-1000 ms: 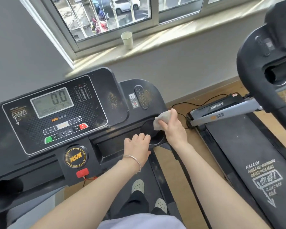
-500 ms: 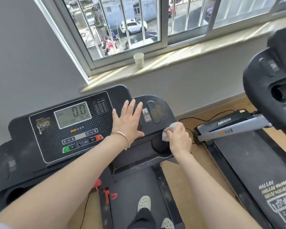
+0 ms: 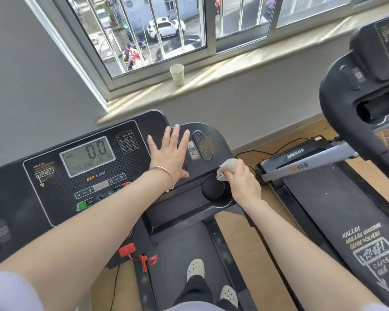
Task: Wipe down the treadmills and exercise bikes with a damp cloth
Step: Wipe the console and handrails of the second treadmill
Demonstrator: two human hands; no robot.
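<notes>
A black treadmill console (image 3: pixel 43 194) with a lit display reading 0.0 fills the left half of the view. My left hand (image 3: pixel 170 154) lies flat on the console to the right of the display, fingers spread, holding nothing. My right hand (image 3: pixel 241 179) is closed around a bunched white cloth (image 3: pixel 227 168), pressed at the console's right edge just above the round cup holder (image 3: pixel 212 187). A second treadmill (image 3: pixel 337 212) stands to the right, its belt printed with white lettering.
A paper cup (image 3: pixel 177 74) stands on the sunlit window sill behind the console. A red safety key (image 3: pixel 127 249) with a cord hangs below the console. My feet in pale shoes (image 3: pixel 195 269) stand on the belt. A black cable (image 3: pixel 279 149) runs over the wooden floor.
My left hand rose from the lower console edge and now lies flat beside the display. My right hand with the cloth stayed at the cup holder. The view tilted upward.
</notes>
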